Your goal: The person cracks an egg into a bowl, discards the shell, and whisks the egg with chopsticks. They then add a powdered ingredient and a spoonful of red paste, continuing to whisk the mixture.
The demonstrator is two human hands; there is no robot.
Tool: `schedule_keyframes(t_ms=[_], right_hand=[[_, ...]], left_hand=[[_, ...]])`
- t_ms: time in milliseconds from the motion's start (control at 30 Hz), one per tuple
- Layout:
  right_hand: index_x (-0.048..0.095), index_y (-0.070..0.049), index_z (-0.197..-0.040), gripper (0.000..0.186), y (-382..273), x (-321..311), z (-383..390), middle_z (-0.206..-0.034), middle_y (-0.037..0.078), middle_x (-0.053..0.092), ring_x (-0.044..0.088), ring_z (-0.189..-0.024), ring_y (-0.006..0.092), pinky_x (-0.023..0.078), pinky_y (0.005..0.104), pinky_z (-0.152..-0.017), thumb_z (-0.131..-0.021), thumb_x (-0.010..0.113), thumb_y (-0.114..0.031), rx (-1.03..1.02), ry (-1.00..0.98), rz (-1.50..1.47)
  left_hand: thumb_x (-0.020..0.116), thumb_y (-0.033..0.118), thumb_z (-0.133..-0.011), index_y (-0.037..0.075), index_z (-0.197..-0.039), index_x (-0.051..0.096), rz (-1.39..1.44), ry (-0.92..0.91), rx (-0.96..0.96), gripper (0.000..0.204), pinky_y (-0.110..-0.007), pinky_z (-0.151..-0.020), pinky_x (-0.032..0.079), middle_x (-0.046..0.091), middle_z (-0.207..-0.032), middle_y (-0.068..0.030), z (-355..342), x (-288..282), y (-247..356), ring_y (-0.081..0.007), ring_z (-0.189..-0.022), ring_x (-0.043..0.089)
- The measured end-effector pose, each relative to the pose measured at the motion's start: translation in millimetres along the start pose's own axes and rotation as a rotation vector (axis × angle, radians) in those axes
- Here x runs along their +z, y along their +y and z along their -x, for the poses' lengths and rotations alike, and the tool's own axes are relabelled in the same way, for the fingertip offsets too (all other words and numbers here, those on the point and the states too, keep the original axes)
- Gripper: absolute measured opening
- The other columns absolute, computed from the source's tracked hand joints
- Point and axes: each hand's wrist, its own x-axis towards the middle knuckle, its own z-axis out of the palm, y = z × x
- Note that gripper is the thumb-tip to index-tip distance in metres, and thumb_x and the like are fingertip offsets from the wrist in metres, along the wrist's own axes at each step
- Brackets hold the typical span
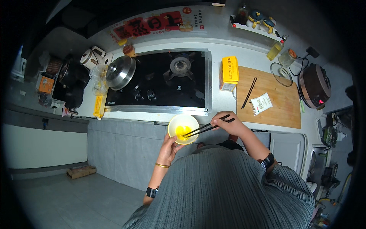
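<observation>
We're holding the pale bowl (174, 123) in our left hand (167, 150), before the bench (223, 102) — our right hand (230, 123) is gripping black chopsticks (206, 129), slanting leftward into it (tips in yellow liquid (182, 130)).

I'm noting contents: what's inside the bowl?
Inside the bowl: yellow liquid, perhaps egg, and the tips of the chopsticks in the right hand. Anything beneath the liquid is hidden.

Smooth bowl (176, 121), smooth chopsticks (202, 131), ribbed cloth
The shirt (221, 183) is matt, finely ribbed cloth; the board (282, 110), smooth wood; the hob (156, 70), glossy and glass-like; the lid (124, 70), polished metal; the box (230, 70), card; the packet (262, 104), plastic-looking film; the bangle (162, 165), shiny metal.
</observation>
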Motion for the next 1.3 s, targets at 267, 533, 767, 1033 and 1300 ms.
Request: schedule_keyframes(t_ms=[267, 533, 767, 1033, 1300], right_hand=[[0.064, 0.005, -0.091, 0.018, 4, -1, -3, -0.084, 0.01, 0.063, 0.062, -0.076, 0.0153, 0.056, 0.0283, -0.07, -0.091, 0.057, -0.011, 0.06, -0.008, -0.107], [0.062, 0.006, -0.091, 0.02, 8, -8, -14, -0.083, 0.011, 0.063, 0.062, -0.072, 0.0156, 0.057, 0.0299, -0.068, -0.091, 0.056, -0.012, 0.04, 0.056, -0.073], [0.062, 0.006, -0.09, 0.02, 14, -10, -23, -0.081, 0.01, 0.063, 0.062, -0.07, 0.015, 0.056, 0.0289, -0.067, -0.092, 0.055, -0.012, 0.019, 0.053, -0.099], [0.063, 0.006, -0.09, 0.019, 5, -5, -17, -0.081, 0.011, 0.063, 0.063, -0.073, 0.0151, 0.056, 0.0287, -0.067, -0.091, 0.056, -0.012, 0.003, 0.062, -0.024], [0.064, 0.005, -0.088, 0.016, -9, -3, -12, -0.083, 0.011, 0.064, 0.063, -0.073, 0.0155, 0.056, 0.0273, -0.068, -0.089, 0.056, -0.01, 0.066, 0.009, -0.019]], left_hand=[[0.049, 0.018, -0.093, 0.009, -0.135, 0.031, -0.045, -0.004, -0.025, 0.046, -0.04, -0.086, 0.054, 0.053, -0.122, -0.0155, -4, -7, -4, -0.0273, -0.106, 0.06], [0.049, 0.018, -0.093, 0.009, -0.134, 0.033, -0.07, -0.004, -0.024, 0.045, -0.04, -0.087, 0.054, 0.053, -0.121, -0.0141, -7, -9, -7, -0.0261, -0.106, 0.06], [0.05, 0.018, -0.093, 0.009, -0.133, 0.033, -0.024, 0.012, -0.047, 0.045, -0.038, -0.087, 0.054, 0.053, -0.121, -0.0137, -11, -10, -8, -0.026, -0.104, 0.061], [0.05, 0.019, -0.093, 0.008, -0.134, 0.033, -0.039, 0.007, -0.033, 0.046, -0.039, -0.088, 0.054, 0.052, -0.121, -0.0145, -12, -11, -10, -0.0268, -0.105, 0.061], [0.049, 0.016, -0.093, 0.009, -0.134, 0.032, -0.026, -0.01, -0.048, 0.045, -0.04, -0.089, 0.053, 0.052, -0.122, -0.014, -8, -7, -13, -0.0273, -0.106, 0.06]])
